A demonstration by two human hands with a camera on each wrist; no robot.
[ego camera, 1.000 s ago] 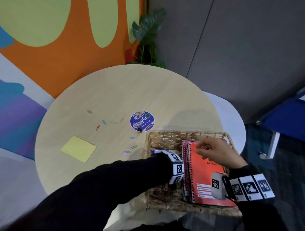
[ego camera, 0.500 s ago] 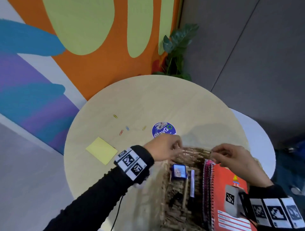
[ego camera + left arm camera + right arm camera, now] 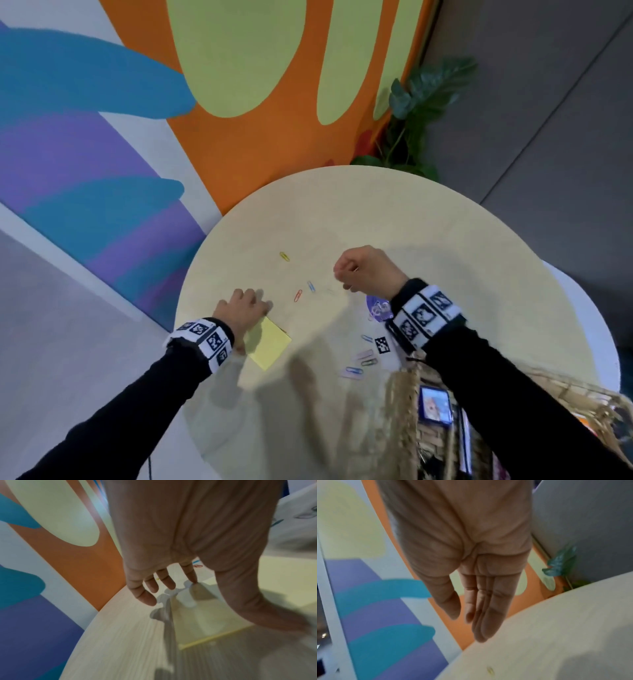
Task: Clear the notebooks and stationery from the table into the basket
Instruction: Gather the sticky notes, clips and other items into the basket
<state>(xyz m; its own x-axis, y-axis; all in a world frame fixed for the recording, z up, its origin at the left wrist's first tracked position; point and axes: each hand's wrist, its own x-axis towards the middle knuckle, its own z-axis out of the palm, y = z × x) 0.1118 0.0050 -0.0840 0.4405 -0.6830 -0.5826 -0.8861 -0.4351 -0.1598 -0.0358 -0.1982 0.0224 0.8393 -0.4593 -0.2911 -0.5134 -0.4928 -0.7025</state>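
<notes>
A yellow sticky-note pad (image 3: 270,342) lies near the left edge of the round table (image 3: 428,233). My left hand (image 3: 245,303) hovers over its far corner with fingers (image 3: 169,584) spread; one fingertip touches the pad's (image 3: 202,622) far edge. My right hand (image 3: 359,270) hangs above the table's middle, fingers (image 3: 488,615) straight and together, holding nothing. Loose paper clips lie between the hands: yellow (image 3: 284,256), blue (image 3: 311,286), red (image 3: 298,295). Several more clips (image 3: 363,358) lie by the wicker basket (image 3: 399,394) at the lower right.
A round blue sticker (image 3: 376,308) lies on the table under my right wrist. The basket holds a small blue-faced item (image 3: 435,406) and pens. A painted wall and a potted plant (image 3: 421,113) stand behind the table. A yellow clip (image 3: 490,670) shows below my right fingers.
Both hands have left the basket and moved left across the table. The left hand has come down over the sticky pad; the right hand now hangs over the scattered clips.
</notes>
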